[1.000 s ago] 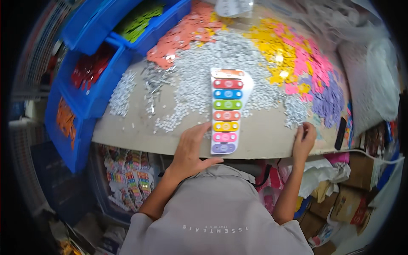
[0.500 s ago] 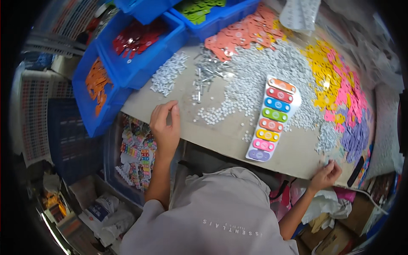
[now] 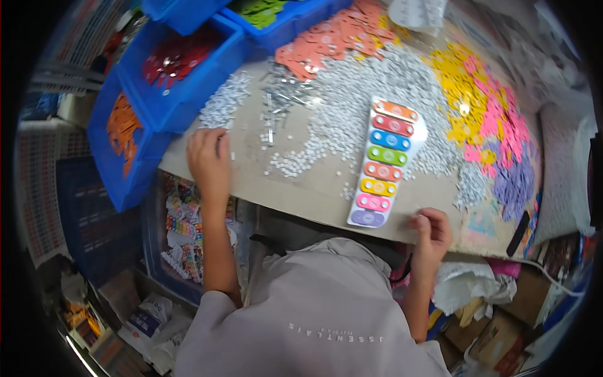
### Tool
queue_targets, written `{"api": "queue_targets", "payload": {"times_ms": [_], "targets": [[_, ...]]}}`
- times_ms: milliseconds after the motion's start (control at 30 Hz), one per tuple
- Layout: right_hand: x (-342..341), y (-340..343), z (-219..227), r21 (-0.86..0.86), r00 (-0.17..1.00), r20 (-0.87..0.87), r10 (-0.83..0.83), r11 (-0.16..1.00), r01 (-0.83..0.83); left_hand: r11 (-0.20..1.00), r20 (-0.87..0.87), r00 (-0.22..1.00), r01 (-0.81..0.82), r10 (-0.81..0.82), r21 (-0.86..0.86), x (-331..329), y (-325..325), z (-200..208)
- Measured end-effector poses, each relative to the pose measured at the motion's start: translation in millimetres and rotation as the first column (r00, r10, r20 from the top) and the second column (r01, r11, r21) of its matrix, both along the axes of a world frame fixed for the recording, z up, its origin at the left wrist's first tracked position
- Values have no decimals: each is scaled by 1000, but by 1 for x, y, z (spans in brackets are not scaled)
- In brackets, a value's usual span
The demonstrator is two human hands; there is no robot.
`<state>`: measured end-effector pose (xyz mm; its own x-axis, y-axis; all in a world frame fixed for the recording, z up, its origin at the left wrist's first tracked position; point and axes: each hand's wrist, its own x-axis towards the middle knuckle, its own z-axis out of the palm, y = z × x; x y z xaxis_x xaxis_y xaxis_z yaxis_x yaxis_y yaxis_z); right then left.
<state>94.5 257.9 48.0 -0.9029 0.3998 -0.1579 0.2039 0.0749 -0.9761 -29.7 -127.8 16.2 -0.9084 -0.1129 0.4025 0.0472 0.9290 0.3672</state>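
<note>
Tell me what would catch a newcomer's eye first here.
Probably the white board with eight coloured bars, lying near the front edge of the table. Behind it spreads a large heap of small pale pieces, with yellow pieces and pink pieces to the right. At upper left stand blue bins of coloured pieces; the left hand is at the near end of a smaller white pile.

White lettering [image 3: 336,333] upside down on grey T-shirt [image 3: 314,298], dark blue print [image 3: 144,324] on white plastic bag [image 3: 152,306] lower left, marks [image 3: 387,156] on bars [image 3: 382,137] of toy xylophone [image 3: 379,179] too small to read
</note>
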Motion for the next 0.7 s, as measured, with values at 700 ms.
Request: {"api": "queue_targets", "payload": {"times_ms": [700], "targets": [[2,-28,4,-316,953,136,272,923,-219,38,250,573,-355,-781,934,84,145,21]]}}
